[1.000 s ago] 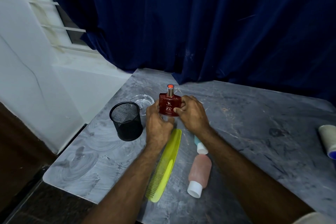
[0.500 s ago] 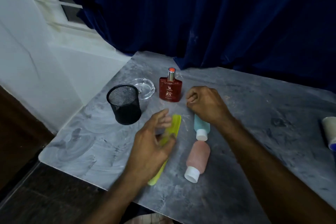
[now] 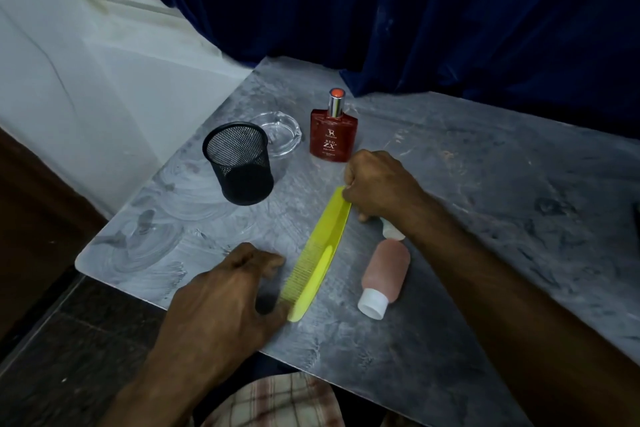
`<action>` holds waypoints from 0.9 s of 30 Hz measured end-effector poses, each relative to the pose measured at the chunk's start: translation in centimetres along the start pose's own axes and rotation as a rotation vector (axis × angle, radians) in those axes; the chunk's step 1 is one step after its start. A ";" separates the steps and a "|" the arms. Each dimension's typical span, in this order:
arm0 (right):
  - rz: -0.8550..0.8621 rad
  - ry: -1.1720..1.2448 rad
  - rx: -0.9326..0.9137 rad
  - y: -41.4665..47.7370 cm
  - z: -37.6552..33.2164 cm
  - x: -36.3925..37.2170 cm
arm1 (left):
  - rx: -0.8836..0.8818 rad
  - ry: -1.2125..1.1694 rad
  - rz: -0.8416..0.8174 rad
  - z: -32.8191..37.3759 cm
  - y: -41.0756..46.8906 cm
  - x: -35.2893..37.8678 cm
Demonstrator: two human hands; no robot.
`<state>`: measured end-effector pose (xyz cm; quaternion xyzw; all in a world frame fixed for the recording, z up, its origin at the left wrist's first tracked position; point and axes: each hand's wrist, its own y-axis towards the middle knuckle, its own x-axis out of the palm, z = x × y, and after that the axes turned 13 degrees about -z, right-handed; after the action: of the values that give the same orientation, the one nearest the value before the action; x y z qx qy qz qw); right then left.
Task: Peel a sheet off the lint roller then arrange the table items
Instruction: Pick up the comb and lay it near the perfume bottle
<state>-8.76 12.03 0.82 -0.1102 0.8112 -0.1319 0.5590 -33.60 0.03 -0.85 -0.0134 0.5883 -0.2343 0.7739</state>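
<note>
A yellow comb point(image 3: 320, 250) lies diagonally on the grey marble table point(image 3: 485, 218). My left hand point(image 3: 225, 298) rests at its near end, fingers apart, with fingertips and thumb touching the toothed edge. My right hand point(image 3: 377, 187) is curled over the comb's far tip, and it hides the body of a small white-capped bottle point(image 3: 393, 231). A pink bottle with a white cap point(image 3: 384, 274) lies to the right of the comb. The red perfume bottle point(image 3: 334, 137) stands upright beyond my right hand. No lint roller is visible.
A black mesh cup point(image 3: 239, 163) stands at the left, with a clear glass ashtray point(image 3: 282, 133) behind it. A dark blue curtain point(image 3: 415, 10) hangs along the table's far edge. The table's left and near edges drop to a dark floor.
The view has tilted down and closer. My left hand slid back to the comb's near end. My right hand moved from beside the perfume bottle onto the comb's far tip, over the small bottle.
</note>
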 end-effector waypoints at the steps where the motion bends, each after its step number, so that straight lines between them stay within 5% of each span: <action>1: -0.009 0.005 0.010 0.1 -0.1 0.0 | 0.005 -0.012 -0.002 0.0 0.0 0.0; 10: -0.144 0.220 0.054 -0.2 0.4 -1.2 | 0.061 -0.086 -0.040 0.3 -0.5 0.4; 16: -0.210 0.807 -0.035 -2.0 1.7 -2.2 | 0.090 -0.223 0.000 1.2 -0.6 1.0; 21: -0.095 0.902 -0.062 -2.3 3.5 -4.0 | 0.175 -0.488 0.035 3.1 0.4 0.7; 27: -0.047 0.900 -0.080 -0.9 5.1 -5.5 | 0.222 -0.426 0.117 4.7 2.8 -0.1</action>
<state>-2.04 12.48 4.20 -0.0817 0.9752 -0.1478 0.1428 -28.33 1.37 -0.15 0.0567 0.3820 -0.2444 0.8895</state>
